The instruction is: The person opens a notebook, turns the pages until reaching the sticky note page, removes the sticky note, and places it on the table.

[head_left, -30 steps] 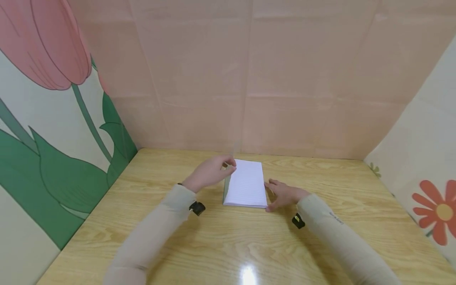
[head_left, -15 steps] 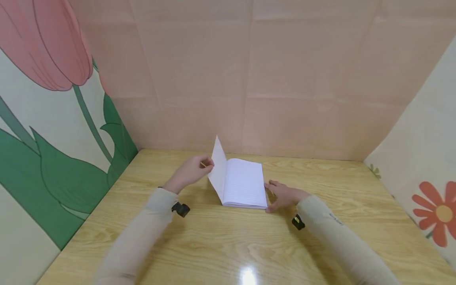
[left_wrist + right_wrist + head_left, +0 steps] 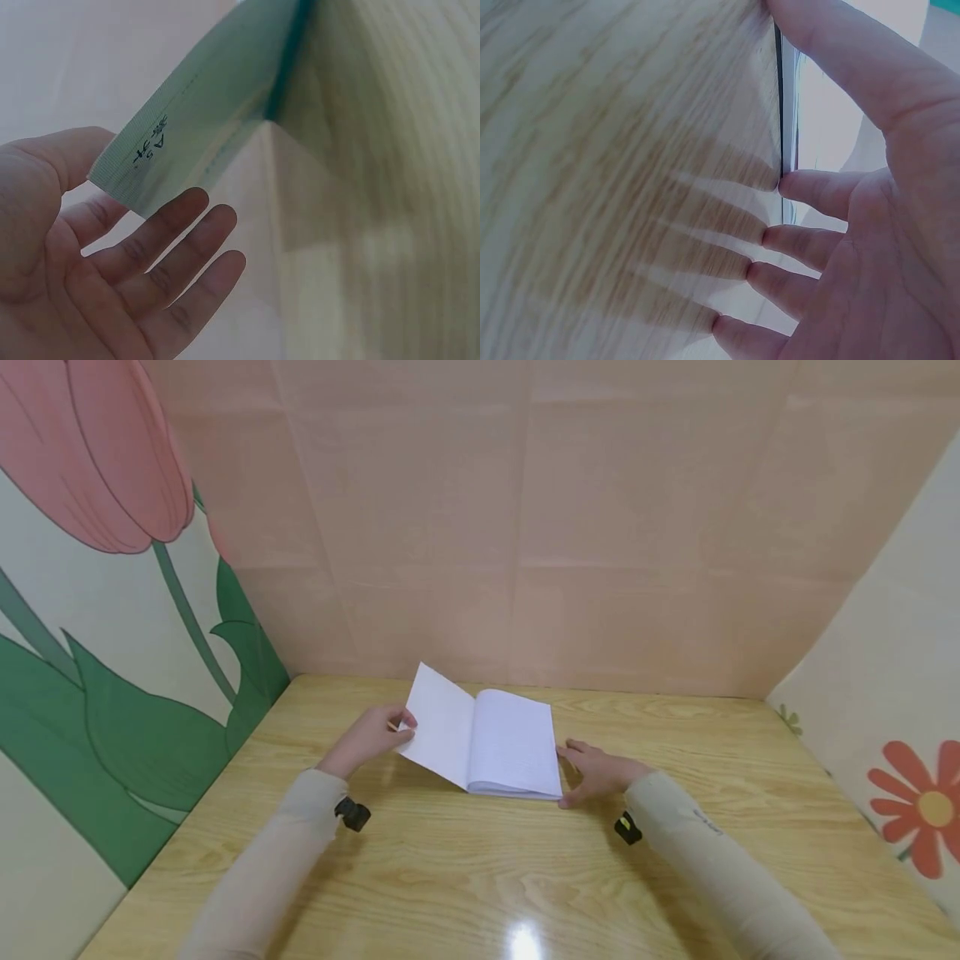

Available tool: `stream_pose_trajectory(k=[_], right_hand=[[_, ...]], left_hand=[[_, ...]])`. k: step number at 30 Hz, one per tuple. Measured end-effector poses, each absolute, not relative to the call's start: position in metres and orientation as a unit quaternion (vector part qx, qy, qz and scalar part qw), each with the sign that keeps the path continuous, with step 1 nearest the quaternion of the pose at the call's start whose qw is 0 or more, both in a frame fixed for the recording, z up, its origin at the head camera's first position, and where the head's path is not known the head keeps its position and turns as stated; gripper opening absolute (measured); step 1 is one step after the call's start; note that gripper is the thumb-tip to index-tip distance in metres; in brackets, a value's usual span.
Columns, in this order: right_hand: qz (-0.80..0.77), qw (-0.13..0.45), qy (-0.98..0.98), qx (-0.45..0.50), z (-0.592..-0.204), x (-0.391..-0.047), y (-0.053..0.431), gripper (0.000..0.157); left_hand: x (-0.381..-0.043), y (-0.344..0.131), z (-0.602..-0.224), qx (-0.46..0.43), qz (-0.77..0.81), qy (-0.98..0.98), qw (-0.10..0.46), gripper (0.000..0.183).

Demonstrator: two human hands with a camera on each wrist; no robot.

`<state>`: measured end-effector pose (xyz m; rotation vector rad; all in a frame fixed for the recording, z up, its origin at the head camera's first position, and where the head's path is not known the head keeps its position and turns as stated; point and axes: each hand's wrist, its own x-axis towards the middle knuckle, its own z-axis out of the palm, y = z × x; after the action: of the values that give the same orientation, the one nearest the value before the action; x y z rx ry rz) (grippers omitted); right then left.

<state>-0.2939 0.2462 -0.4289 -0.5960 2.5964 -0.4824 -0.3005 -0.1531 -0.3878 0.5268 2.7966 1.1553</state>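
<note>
A notebook (image 3: 513, 743) with white lined pages lies spread on the wooden table. Its front cover (image 3: 438, 727) is tilted up off the tabletop on the left side. My left hand (image 3: 367, 742) pinches that cover's outer edge between thumb and index finger. In the left wrist view the cover's green outside (image 3: 187, 127) shows printed characters, and the other three fingers extend loosely below it. On the opposite side my right hand (image 3: 600, 772) rests with spread fingers against the notebook's right edge. The right wrist view shows its fingertips (image 3: 791, 182) on the tabletop along that edge.
The wooden table (image 3: 480, 877) runs back to a pinkish cloth wall (image 3: 525, 527). Panels with a painted tulip (image 3: 127, 452) and a red flower (image 3: 933, 806) flank it left and right. Black wrist devices (image 3: 352, 814) sit at both sleeves.
My left hand has moved left and slightly down, swinging the cover from over by the pages to a low slant on the left. My right hand has stayed in place.
</note>
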Motion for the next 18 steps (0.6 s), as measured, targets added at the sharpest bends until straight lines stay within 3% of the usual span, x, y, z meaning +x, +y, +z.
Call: stream_pose_trajectory(k=[18], right_hand=[[-0.168, 0.210, 0.940, -0.211, -0.429, -0.294, 0.246, 0.103]], left_hand=[[-0.314, -0.176, -0.426, 0.134, 0.334, 0.927, 0.108, 0.021]])
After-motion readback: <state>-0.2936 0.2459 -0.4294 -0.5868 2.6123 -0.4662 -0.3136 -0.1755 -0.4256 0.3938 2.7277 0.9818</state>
